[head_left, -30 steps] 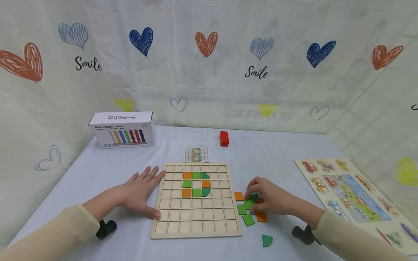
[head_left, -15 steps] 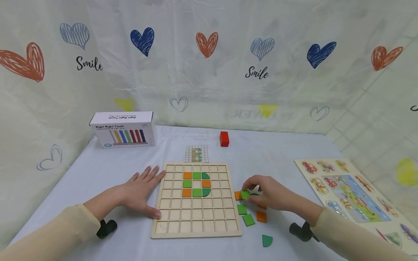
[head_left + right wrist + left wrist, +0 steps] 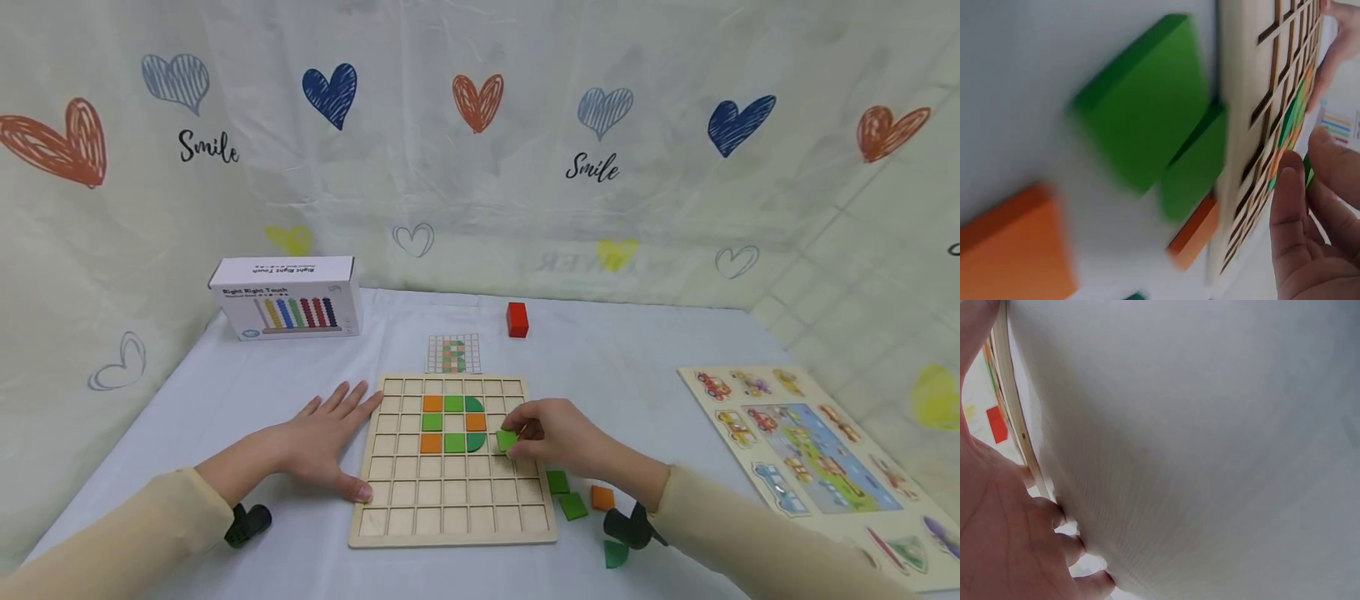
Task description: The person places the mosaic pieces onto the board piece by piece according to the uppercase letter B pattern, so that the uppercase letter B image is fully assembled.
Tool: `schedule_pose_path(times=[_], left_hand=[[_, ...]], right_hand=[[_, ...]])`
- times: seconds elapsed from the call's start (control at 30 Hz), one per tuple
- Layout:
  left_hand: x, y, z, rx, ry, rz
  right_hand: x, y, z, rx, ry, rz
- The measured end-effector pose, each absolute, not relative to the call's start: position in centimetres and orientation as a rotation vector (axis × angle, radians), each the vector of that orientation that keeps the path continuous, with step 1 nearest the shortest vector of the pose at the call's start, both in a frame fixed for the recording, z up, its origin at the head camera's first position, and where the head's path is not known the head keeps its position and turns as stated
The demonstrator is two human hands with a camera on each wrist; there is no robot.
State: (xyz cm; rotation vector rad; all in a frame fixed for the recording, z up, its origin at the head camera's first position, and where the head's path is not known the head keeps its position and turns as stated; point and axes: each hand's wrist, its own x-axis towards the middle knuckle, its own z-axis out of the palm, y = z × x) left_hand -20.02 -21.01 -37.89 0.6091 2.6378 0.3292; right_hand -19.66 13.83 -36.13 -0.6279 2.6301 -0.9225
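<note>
A wooden grid board (image 3: 406,494) lies flat on the white-covered table, with orange squares, green squares and two dark green rounded tiles set in its upper rows. My left hand (image 3: 315,446) rests with spread fingers at the board's left edge, thumb on its lower left side; the left wrist view shows the fingers (image 3: 1072,548) along that edge. Between thumb and fingers, my right hand (image 3: 558,435) pinches a green square tile (image 3: 506,441) over the board's right part. In the right wrist view only a thin side of this tile (image 3: 1307,170) shows.
Loose green squares (image 3: 573,506), an orange square (image 3: 602,497) and a dark green rounded tile (image 3: 616,554) lie right of the board. Behind it are a printed pattern card (image 3: 453,353) and a red block (image 3: 517,320). A white box (image 3: 288,304) stands back left, a picture puzzle (image 3: 795,475) right.
My right hand has picked up a green square tile from the loose pile and carried it left over the board. My left hand has stayed at the board's edge.
</note>
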Motion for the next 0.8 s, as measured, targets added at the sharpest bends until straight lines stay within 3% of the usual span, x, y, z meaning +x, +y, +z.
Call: schedule_pose_path(times=[0.8], left_hand=[[-20.3, -21.0, -38.0, 0.585, 2.628, 0.334]], right_hand=[[-18.5, 5.2, -36.7, -0.742, 2.593, -0.863]])
